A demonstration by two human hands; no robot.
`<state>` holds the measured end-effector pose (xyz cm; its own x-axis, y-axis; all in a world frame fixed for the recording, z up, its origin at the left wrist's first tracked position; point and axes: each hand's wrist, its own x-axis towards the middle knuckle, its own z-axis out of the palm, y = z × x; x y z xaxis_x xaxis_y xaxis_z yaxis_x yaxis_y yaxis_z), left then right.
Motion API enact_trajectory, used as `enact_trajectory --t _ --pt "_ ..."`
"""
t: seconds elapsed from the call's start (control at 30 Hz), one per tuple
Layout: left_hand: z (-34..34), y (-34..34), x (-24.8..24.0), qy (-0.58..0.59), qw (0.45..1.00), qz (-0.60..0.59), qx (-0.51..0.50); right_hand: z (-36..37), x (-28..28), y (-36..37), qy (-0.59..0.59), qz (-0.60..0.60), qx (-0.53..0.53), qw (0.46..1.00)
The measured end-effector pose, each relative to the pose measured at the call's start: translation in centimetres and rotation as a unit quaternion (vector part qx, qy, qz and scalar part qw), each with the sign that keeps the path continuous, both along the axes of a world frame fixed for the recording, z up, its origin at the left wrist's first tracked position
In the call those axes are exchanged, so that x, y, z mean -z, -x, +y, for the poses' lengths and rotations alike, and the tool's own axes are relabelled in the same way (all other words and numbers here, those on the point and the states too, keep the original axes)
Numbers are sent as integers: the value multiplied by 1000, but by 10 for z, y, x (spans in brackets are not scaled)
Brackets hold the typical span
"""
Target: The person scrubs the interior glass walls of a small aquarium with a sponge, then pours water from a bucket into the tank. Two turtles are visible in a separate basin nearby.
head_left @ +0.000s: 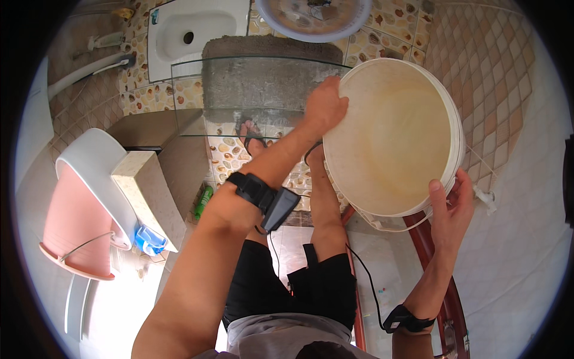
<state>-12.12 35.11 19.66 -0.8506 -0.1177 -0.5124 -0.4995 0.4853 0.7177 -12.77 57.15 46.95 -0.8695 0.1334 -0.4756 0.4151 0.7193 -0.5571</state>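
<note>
A large off-white plastic bucket (pixel 359 140) is tilted so that its mouth faces me, showing a yellowish inside. My left hand (pixel 326 107) is closed on its left rim, the fingers slightly blurred. At the lower right rim, my right hand (pixel 449 209) grips the bucket with the thumb over the edge and the fingers outside. The bucket's thin handle (pixel 394 229) hangs under the lower rim. Left of the bucket, clear glass with straight edges (pixel 263 90) stands over a grey cement slab (pixel 224 45); whether it is a pane or a tank, I cannot tell.
A white squat toilet (pixel 164 45) is set in the pebble-patterned floor at the far left. Beyond the glass sits a pale round basin (pixel 353 27). A pink bucket (pixel 78 224) rests in a white sink (pixel 98 152) at left, near a blue-and-white package (pixel 149 240). A green bottle (pixel 204 201) lies lower.
</note>
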Motion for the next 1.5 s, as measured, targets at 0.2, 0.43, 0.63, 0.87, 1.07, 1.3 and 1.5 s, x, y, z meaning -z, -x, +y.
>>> enact_trajectory --t 0.2,0.43,0.63,0.87,1.07,1.3,1.5 --pt "39 8 -102 -2 970 226 -94 -7 2 0 -13 -3 -18 1000" --pt "54 63 -195 -324 941 -92 6 -19 3 -7 -28 10 -55 998" --pt "61 66 -197 -294 949 -94 -66 -28 5 -12 -107 62 -110 986" --pt "55 61 -188 -391 911 -90 -89 -80 -18 -64 -6 138 -226 964" --pt "40 60 -185 -425 898 -67 -89 -149 100 -125 327 -141 124 926" --pt "30 46 -176 -443 893 -48 -58 -186 269 -123 593 -225 483 603" --pt "22 39 -176 -487 869 -52 -68 -209 378 -102 653 -98 623 419"
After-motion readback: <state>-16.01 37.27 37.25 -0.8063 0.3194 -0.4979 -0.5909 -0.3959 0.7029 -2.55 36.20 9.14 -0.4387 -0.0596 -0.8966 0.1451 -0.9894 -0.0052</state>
